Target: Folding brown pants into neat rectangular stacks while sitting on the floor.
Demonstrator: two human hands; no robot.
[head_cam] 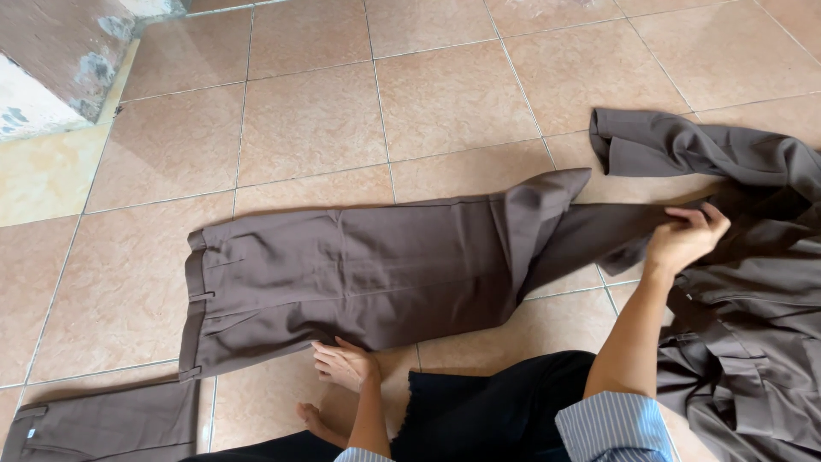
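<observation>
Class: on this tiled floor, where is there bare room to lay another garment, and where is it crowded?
Bare tiles stretch beyond the brown trousers, and left of their waistband. The right is crowded: right hand, piled brown garments. The left hand presses the trousers' near edge.

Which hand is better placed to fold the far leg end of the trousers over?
Probably the right hand: it already grips the leg end of the brown cloth trousers. The left hand rests near the waistband edge.
</observation>
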